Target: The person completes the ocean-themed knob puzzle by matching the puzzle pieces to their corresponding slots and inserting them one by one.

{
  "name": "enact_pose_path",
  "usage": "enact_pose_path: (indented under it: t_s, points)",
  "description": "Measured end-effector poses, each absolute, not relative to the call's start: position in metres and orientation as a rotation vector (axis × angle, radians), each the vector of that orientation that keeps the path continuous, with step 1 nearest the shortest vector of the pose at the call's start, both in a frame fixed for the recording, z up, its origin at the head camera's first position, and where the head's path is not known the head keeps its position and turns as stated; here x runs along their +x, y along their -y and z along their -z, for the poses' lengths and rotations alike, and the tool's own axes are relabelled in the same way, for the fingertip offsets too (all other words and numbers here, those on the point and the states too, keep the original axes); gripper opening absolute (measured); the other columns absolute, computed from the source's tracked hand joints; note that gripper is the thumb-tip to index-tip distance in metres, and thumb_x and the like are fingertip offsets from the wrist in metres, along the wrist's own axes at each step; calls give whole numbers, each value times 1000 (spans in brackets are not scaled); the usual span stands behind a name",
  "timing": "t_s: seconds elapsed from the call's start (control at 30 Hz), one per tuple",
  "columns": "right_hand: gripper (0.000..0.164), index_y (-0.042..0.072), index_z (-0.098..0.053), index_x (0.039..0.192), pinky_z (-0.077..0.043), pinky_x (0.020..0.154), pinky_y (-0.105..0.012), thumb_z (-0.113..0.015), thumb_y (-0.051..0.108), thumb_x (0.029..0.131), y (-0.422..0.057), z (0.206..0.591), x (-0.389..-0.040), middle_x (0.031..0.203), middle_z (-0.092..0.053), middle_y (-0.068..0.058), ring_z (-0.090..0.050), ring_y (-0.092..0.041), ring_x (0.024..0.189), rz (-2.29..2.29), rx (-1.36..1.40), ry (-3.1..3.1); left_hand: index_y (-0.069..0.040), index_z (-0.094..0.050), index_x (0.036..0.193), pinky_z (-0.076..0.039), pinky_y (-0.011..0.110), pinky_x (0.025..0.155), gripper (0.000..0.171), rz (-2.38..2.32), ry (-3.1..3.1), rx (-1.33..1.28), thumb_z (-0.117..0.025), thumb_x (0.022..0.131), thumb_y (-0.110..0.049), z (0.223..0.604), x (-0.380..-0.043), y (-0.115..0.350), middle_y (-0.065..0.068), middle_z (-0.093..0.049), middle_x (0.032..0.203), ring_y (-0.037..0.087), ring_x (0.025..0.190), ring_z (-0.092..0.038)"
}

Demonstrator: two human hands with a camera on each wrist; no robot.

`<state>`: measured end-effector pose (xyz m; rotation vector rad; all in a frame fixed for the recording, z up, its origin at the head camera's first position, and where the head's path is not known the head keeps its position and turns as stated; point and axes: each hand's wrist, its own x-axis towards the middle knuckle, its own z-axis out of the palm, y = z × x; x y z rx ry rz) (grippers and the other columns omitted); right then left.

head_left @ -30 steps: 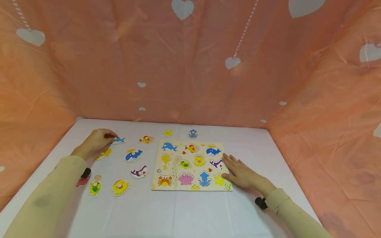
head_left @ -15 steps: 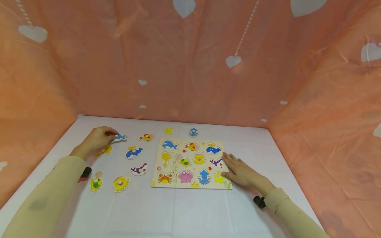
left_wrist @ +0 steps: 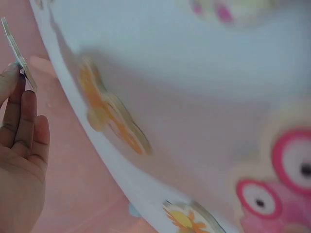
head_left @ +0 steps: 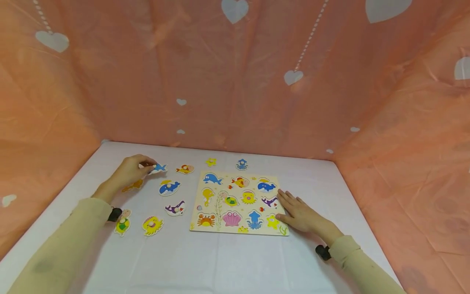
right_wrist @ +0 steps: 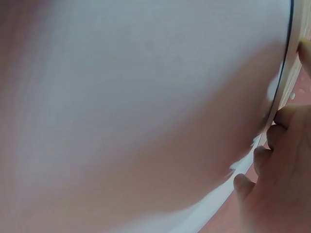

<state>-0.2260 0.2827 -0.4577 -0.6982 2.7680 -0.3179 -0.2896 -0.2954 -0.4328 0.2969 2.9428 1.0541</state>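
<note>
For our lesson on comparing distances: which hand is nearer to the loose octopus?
Left. The left hand, pinching a blue piece, is beyond the octopus, slightly left; the right hand is across the board from it, at the board's right edge.

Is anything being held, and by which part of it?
The left hand pinches the dolphin away from its tail; the exact spot is hidden. The right hand touches the board.
</note>
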Motion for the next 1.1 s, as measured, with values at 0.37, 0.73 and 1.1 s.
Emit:
enact_pose_path:
  t_s: [0.37, 0.73, 1.1]
  points:
    - [83, 3, -22, 164, -14, 123, -63, -52, 54, 105, -284, 456, -224, 172, -15, -15, -14, -42, 157, 334, -737, -2777, -2, -71, 124, -48, 52, 96, 24, -1078, -2982, 348, -65, 104, -13, 424, -285, 262, 18, -66, 118, 35, 109, -58]
    - [81, 1, -23, 164, -13, 124, -61, -51, 51, 107, -282, 457, -225, 172, -16, -15, -13, -41, 158, 349, -772, -2747, -3, -73, 119, -51, 43, 85, 20, -1080, -2973, 513, -69, 101, -10, 430, -287, 226, 13, -68, 113, 29, 101, -60]
    - [81, 4, -20, 165, -12, 125, -59, -49, 53, 107, -283, 458, -226, 173, -14, -13, -11, -39, 159, 296, -777, -2747, -2, -75, 115, -55, 44, 87, 18, -1136, -2943, 671, -71, 98, -7, 433, -299, 188, 10, -69, 107, 27, 100, -65]
